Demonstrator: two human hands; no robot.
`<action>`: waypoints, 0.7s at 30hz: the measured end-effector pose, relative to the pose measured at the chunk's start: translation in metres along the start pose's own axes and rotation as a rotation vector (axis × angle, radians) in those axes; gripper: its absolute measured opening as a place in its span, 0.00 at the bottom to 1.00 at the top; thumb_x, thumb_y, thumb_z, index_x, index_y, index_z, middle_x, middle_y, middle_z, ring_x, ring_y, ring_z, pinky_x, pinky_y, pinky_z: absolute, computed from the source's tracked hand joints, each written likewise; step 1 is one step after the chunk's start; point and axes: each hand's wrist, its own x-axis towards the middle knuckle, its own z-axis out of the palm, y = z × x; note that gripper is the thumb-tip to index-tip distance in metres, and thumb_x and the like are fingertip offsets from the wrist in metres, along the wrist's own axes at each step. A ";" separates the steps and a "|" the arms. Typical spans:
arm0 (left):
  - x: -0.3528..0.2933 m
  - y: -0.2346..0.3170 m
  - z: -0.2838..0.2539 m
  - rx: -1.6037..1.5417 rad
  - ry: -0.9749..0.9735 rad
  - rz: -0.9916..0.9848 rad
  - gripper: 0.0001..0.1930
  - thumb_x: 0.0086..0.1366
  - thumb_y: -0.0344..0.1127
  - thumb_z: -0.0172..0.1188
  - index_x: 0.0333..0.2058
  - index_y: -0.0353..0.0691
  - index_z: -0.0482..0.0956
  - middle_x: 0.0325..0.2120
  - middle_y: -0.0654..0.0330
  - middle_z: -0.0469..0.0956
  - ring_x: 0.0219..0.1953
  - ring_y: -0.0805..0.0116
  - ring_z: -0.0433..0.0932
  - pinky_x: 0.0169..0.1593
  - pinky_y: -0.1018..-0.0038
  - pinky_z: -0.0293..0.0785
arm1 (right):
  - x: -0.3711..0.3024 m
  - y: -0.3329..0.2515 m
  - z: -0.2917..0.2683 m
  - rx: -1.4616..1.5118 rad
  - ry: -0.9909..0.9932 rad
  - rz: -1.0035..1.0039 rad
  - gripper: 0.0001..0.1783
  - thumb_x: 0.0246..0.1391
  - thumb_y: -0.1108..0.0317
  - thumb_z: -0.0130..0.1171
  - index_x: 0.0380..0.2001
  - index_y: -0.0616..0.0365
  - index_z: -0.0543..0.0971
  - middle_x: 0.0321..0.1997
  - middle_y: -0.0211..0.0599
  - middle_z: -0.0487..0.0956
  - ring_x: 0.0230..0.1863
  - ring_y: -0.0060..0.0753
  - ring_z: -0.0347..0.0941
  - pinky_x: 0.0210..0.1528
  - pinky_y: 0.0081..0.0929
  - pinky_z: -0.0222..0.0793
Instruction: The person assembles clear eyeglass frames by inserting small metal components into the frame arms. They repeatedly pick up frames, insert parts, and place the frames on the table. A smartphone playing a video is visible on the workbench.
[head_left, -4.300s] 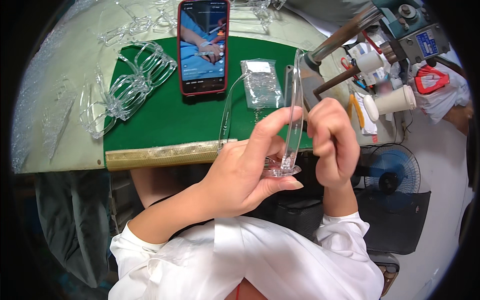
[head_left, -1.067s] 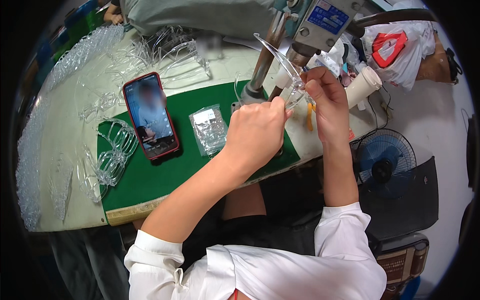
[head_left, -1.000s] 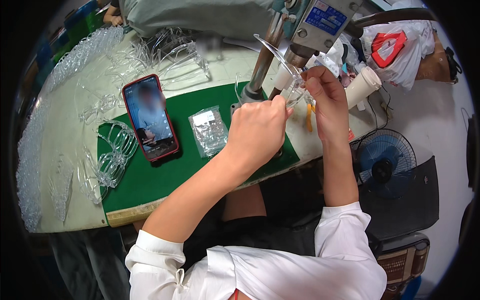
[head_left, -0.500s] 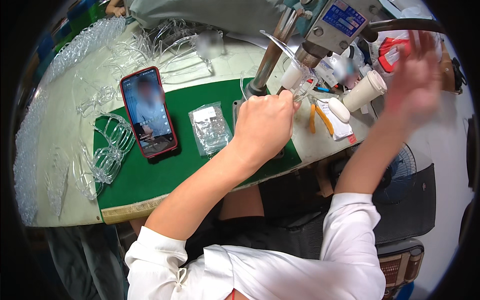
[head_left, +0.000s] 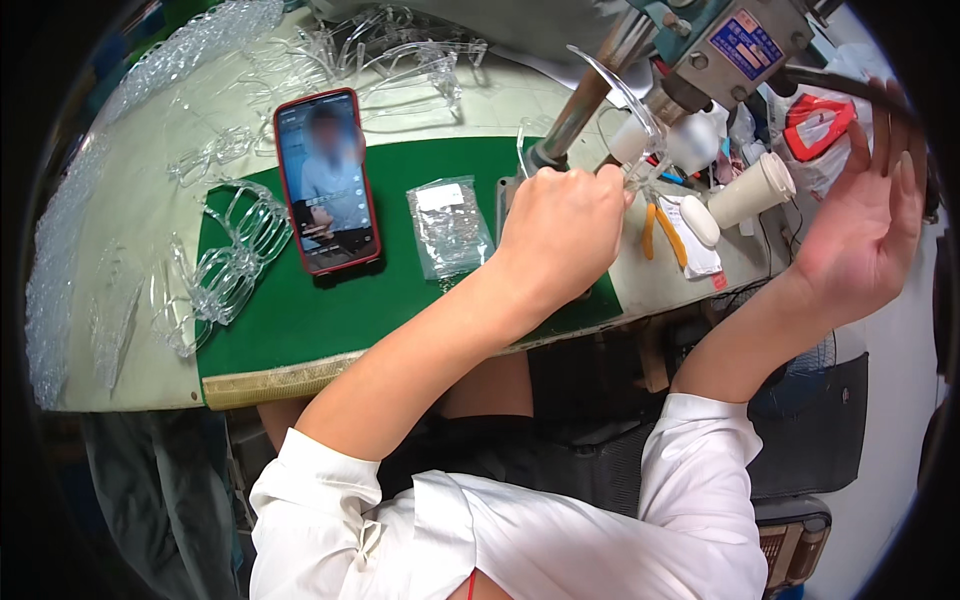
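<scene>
My left hand (head_left: 565,230) is closed on a clear plastic spectacle frame (head_left: 618,92), holding it under the head (head_left: 735,55) of a bench press with a metal column (head_left: 597,95). One temple sticks up beside the press's spindle; the rest is partly hidden by my fist. My right hand (head_left: 860,235) is raised at the right, palm showing and fingers stretched up by the end of the press's dark lever (head_left: 835,82). Whether the fingers touch the lever, I cannot tell. Left of my left hand, a plastic bag of small parts (head_left: 450,235) lies on a green mat (head_left: 400,165).
A red-cased phone (head_left: 328,180) playing video sits on the mat. Clear frames (head_left: 235,265) lie at the left, with more (head_left: 400,60) behind. Bubble wrap (head_left: 60,280) lines the left edge. Orange-handled pliers (head_left: 668,235), a white oval case (head_left: 700,220) and a cream tumbler (head_left: 755,190) are at the right.
My right hand has shifted outward to the right, toward the lever's end, and is no longer blurred. My left hand keeps its grip on the spectacle frame. The whole view has shifted slightly.
</scene>
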 end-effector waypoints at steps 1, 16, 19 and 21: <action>-0.006 -0.003 -0.008 -0.058 0.009 0.013 0.09 0.61 0.33 0.57 0.24 0.36 0.72 0.16 0.51 0.75 0.20 0.52 0.76 0.25 0.63 0.71 | 0.000 0.001 0.005 -0.099 0.018 -0.009 0.20 0.55 0.73 0.45 0.50 0.72 0.71 0.52 0.55 0.74 0.56 0.48 0.69 0.59 0.37 0.62; -0.349 -0.067 -0.364 -0.527 0.715 -0.663 0.14 0.71 0.42 0.46 0.39 0.35 0.72 0.31 0.53 0.77 0.34 0.64 0.80 0.37 0.70 0.79 | -0.236 0.005 0.007 -0.189 -0.168 0.633 0.14 0.56 0.78 0.48 0.47 0.61 0.68 0.51 0.36 0.66 0.49 0.27 0.62 0.53 0.24 0.56; -0.355 -0.083 -0.380 -0.474 0.761 -0.696 0.14 0.71 0.41 0.46 0.40 0.36 0.72 0.32 0.55 0.77 0.35 0.65 0.79 0.37 0.70 0.79 | -0.230 0.004 0.027 -0.146 -0.199 0.592 0.12 0.55 0.79 0.49 0.43 0.61 0.69 0.50 0.38 0.65 0.51 0.29 0.62 0.57 0.25 0.54; -0.349 -0.103 -0.388 -0.497 0.730 -0.699 0.14 0.71 0.41 0.46 0.41 0.36 0.72 0.31 0.56 0.77 0.36 0.66 0.79 0.37 0.70 0.79 | -0.231 0.002 0.035 -0.124 -0.228 0.591 0.12 0.54 0.80 0.49 0.42 0.60 0.69 0.50 0.38 0.64 0.52 0.30 0.61 0.57 0.26 0.54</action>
